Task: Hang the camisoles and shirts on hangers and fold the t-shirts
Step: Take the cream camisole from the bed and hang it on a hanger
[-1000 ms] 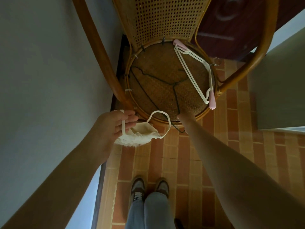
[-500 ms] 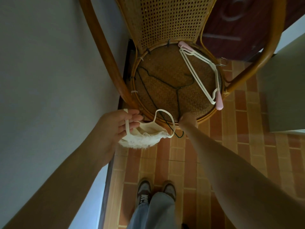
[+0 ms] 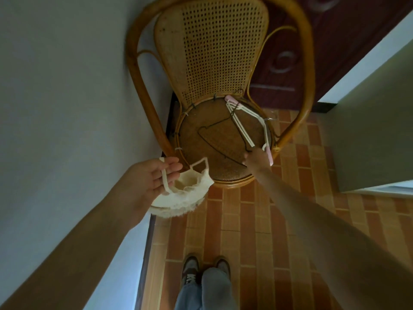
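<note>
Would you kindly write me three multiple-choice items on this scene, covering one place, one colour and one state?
1. Where do the hangers lie?
A. on the rattan chair seat
B. on the tiled floor
C. on a door handle

2. What colour is the camisole?
A. black
B. cream
C. red

3. How is the camisole held?
A. folded flat on the seat
B. already on a hanger
C. hanging by a strap from the left hand

Answers: 1 A, the black wire hanger and the white hangers rest on the seat, where the right hand reaches; 2 B, its fabric is cream; 3 C, a strap runs across the fingers.
</note>
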`<action>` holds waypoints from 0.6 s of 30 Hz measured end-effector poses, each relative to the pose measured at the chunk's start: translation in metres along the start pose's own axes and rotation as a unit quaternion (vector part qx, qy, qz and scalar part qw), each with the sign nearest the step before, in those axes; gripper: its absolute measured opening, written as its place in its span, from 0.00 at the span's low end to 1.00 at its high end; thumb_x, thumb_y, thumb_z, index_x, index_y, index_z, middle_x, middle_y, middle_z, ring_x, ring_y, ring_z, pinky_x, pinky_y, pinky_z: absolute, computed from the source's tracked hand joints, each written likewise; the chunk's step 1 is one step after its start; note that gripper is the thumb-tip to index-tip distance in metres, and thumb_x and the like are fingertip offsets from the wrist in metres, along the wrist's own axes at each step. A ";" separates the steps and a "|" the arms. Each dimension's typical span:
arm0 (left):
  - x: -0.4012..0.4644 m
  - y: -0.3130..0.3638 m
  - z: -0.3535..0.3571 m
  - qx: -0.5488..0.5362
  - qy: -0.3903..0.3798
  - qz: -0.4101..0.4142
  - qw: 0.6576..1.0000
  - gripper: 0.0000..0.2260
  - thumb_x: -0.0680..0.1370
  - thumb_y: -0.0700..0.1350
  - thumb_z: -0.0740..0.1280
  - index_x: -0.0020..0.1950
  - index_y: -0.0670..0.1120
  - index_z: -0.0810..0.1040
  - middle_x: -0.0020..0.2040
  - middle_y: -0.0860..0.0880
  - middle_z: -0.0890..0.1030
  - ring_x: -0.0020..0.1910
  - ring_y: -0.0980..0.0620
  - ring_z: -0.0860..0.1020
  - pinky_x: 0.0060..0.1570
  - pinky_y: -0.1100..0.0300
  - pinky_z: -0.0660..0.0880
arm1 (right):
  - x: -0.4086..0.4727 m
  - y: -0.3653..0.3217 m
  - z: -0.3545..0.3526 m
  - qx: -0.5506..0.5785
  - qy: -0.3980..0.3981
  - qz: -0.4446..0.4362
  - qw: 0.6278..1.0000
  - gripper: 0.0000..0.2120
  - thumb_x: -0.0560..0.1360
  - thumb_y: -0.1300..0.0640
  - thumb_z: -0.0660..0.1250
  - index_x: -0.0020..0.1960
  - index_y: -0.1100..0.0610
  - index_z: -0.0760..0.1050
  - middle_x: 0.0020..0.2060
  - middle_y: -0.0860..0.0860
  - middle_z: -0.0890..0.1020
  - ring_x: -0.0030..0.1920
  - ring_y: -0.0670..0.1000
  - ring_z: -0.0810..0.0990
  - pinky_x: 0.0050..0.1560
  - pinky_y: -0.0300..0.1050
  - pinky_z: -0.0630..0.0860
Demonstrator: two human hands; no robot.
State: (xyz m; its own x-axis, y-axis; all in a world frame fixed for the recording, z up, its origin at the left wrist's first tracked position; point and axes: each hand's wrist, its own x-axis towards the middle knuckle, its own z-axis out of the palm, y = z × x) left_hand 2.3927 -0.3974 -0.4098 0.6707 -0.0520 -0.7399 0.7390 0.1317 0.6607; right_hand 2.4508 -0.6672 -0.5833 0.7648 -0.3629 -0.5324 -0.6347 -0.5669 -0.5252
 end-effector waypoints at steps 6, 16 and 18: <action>-0.070 0.040 0.021 -0.004 -0.022 0.025 0.999 0.11 0.81 0.39 0.57 0.53 0.43 0.79 0.48 0.48 0.84 0.50 0.53 0.80 0.51 0.59 0.74 | -0.071 -0.044 -0.097 0.187 0.018 0.017 0.982 0.12 0.82 0.64 0.53 0.49 0.60 0.76 0.45 0.53 0.83 0.31 0.47 0.82 0.31 0.39 0.70; -0.177 0.102 0.047 0.011 -0.075 0.066 0.995 0.11 0.82 0.39 0.55 0.53 0.42 0.78 0.50 0.47 0.82 0.52 0.51 0.78 0.61 0.55 0.70 | -0.265 -0.112 -0.218 0.398 -0.038 -0.014 0.917 0.20 0.78 0.69 0.52 0.33 0.63 0.76 0.53 0.66 0.82 0.44 0.55 0.84 0.26 0.33 0.75; -0.191 0.113 0.052 0.013 -0.087 0.079 0.993 0.12 0.82 0.39 0.55 0.52 0.43 0.78 0.50 0.48 0.82 0.51 0.52 0.79 0.63 0.54 0.69 | -0.298 -0.122 -0.232 0.473 -0.081 -0.009 0.877 0.22 0.81 0.65 0.50 0.31 0.66 0.71 0.46 0.68 0.82 0.24 0.44 0.75 0.47 0.39 0.79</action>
State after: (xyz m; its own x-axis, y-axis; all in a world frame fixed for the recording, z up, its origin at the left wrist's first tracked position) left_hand 2.3515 -0.4240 -0.1869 0.7777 -0.2026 -0.5950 0.6234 0.1272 0.7715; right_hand 2.3263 -0.6616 -0.2065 0.7985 -0.2064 -0.5654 -0.4895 0.3239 -0.8096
